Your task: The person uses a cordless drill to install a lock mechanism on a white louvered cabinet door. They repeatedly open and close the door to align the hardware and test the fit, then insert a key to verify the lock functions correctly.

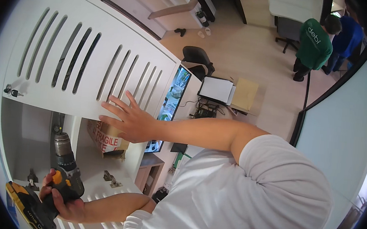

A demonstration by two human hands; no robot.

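Observation:
My left hand (61, 199) grips a black and yellow cordless drill (66, 174), its nose pointing upward at the cabinet's dark metal fitting beside an inner panel. My right hand (129, 116) lies with fingers spread on a white slatted door (42, 95), near its lower edge. Keys (15, 93) hang in the door's lock. Below, inside the cabinet (35, 141), are metal hinges (111, 178) and a cardboard box (120, 146) with red and white tape, partly hidden by my right hand.
A screen (171, 100), papers (218, 89), cables and a black chair (196, 59) sit beside the cabinet. Two people, in green (309, 49) and blue (346, 39) shirts, stand at upper right near another chair. A pale glass panel (337, 126) runs along the right.

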